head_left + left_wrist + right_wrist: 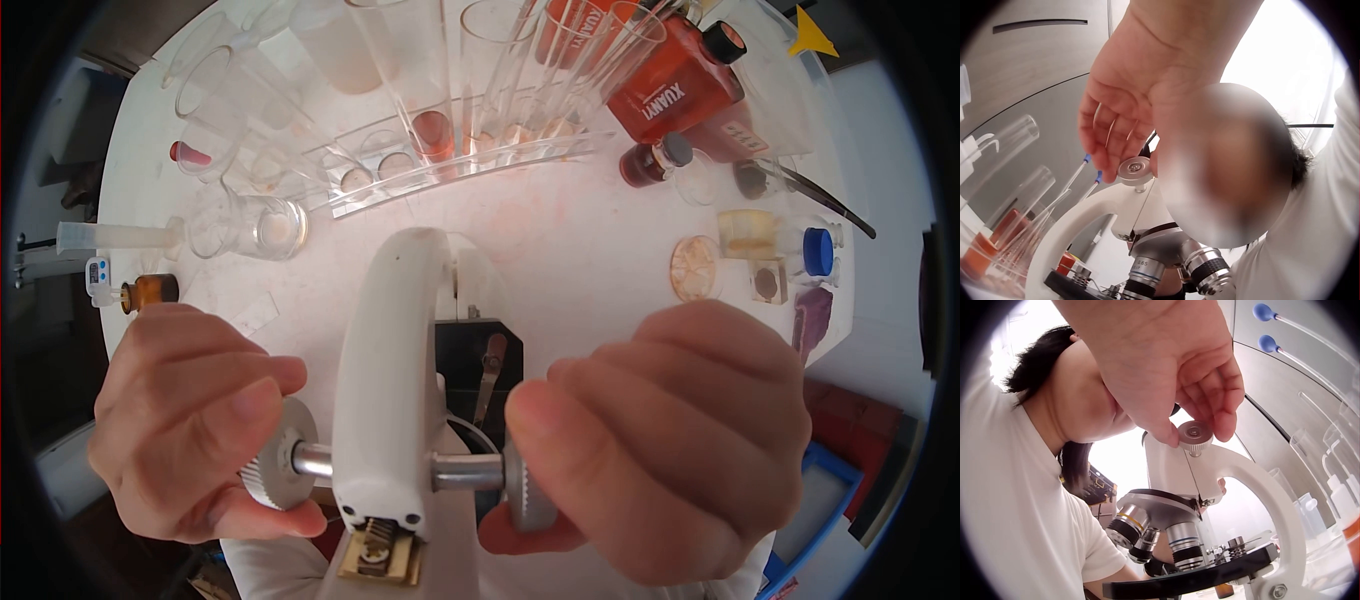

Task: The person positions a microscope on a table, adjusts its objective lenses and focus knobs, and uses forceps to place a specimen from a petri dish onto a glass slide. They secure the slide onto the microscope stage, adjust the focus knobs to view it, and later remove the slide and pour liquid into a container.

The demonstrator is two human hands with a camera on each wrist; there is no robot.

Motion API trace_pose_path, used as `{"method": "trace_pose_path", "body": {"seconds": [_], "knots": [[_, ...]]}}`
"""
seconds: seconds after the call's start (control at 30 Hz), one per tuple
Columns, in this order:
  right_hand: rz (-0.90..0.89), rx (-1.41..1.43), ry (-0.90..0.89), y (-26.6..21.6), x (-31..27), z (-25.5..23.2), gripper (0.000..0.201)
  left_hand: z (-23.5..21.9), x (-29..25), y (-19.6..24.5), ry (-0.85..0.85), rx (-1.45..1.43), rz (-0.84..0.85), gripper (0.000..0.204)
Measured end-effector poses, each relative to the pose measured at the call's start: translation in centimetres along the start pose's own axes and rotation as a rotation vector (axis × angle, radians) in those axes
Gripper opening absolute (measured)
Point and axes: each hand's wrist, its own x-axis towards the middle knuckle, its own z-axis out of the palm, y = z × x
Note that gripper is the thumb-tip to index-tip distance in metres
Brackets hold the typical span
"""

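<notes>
A white microscope point(390, 330) stands between both hands, its arm rising in the middle of the head view. My left hand point(190, 430) pinches the ridged metal focus knob point(277, 470) on the left side, thumb and fingers at its rim. On the opposite side my right hand point(680, 450) grips the matching knob point(530, 497) between thumb and fingers. Ahead lies the black stage point(470, 350) with a metal clip point(490, 365). Several objective lenses point(1184, 542) hang from the nosepiece above the stage point(1210, 582) in the right wrist view.
Behind the microscope stands a clear rack point(470, 168) with glass tubes. A flask point(280, 228) and brown bottle point(155, 290) are at left. To the right are red bottles point(675, 95), a petri dish point(695, 268) and a blue-capped jar point(818, 252).
</notes>
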Motion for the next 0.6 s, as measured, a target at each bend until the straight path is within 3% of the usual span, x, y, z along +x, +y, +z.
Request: {"method": "trace_pose_path", "body": {"seconds": [0.13, 0.5, 0.6], "knots": [[0.041, 0.007, -0.041, -0.5, 0.4, -0.3, 0.019, -0.1, 0.3, 0.3, -0.030, 0.035, -0.011, 0.062], [-0.146, 0.013, 0.020, 0.6, 0.1, 0.2, 0.024, 1.2, -0.6, 0.3, 0.123, 0.092, 0.055, 0.061], [-0.119, 0.033, -0.012, 0.3, 0.4, 0.0, 0.024, 1.1, -0.7, 0.4, 0.126, 0.102, 0.055, 0.060]]}}
